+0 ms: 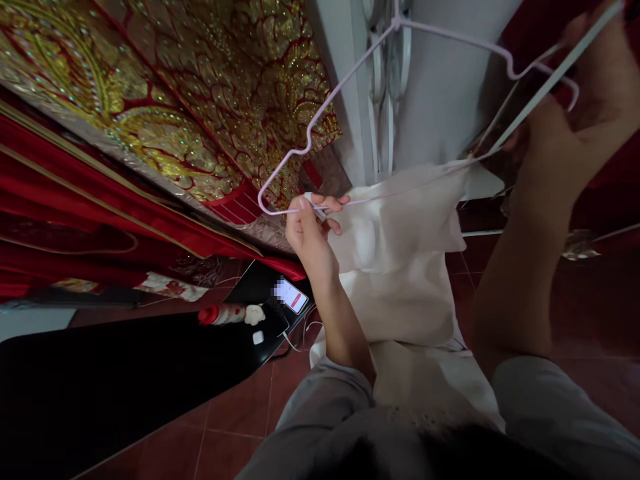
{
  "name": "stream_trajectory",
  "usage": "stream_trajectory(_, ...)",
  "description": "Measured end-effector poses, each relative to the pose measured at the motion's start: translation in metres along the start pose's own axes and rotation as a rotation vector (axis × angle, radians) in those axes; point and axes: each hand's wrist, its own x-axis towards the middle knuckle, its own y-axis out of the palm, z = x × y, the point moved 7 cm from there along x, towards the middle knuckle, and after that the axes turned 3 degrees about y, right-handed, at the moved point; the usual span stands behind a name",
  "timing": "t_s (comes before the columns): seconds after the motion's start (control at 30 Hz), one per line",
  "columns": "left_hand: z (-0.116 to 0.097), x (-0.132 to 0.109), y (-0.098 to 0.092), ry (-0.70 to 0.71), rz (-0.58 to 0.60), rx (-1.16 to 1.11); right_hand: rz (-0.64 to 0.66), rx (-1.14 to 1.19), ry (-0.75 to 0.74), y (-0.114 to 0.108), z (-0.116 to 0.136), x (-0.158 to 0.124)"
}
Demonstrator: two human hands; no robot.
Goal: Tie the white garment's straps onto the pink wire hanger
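A pale pink wire clothes hanger spans the upper middle of the view. My left hand is closed on the left end of its bottom bar, where a short bit of white strap also shows between the fingers. My right hand, dim and slightly blurred, is at the hanger's right end. A white strap runs taut across that hand, which appears closed on it; some fingers are hidden. White cloth, seemingly a garment, hangs below the bar between my forearms, and the strap meets its upper right edge.
Red and gold sequined garments hang at left. Behind the hanger stands a white panel with metal handles. On a black tabletop lie a lit phone, a red-capped bottle and a small white case. Red floor tiles show below.
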Motion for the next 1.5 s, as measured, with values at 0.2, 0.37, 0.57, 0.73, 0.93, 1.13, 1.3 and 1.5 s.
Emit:
stream_trajectory(0.2,0.0,-0.001,0.002,-0.014,-0.013,0.007,-0.111,0.064,-0.196,-0.045,-0.015,-0.013)
stream_trajectory(0.37,0.005,-0.004,0.005,-0.031,-0.034,0.027,-0.15,-0.037,-0.587,-0.042,-0.009,-0.039)
stream_trajectory(0.57,0.007,-0.006,-0.002,-0.022,-0.026,0.116,0.37,-0.352,-0.228,0.018,-0.015,-0.068)
stream_trajectory(0.73,-0.014,-0.004,-0.035,0.293,-0.306,0.217,0.37,-0.31,-0.265,0.014,0.0,-0.07)
stream_trajectory(0.93,-0.036,0.006,-0.052,0.516,-0.315,0.347,0.389,-0.32,-0.224,0.016,-0.005,-0.069)
stream_trajectory(1.13,-0.047,0.031,-0.013,0.426,0.219,0.48,0.379,-0.337,-0.234,0.015,-0.014,-0.069)
stream_trajectory(1.3,-0.049,0.049,0.016,0.143,0.248,0.5,0.298,-0.335,-0.262,0.011,-0.014,-0.066)
stream_trajectory(1.5,-0.034,0.058,0.016,0.133,0.247,0.436,0.301,-0.34,-0.278,0.009,-0.013,-0.067)
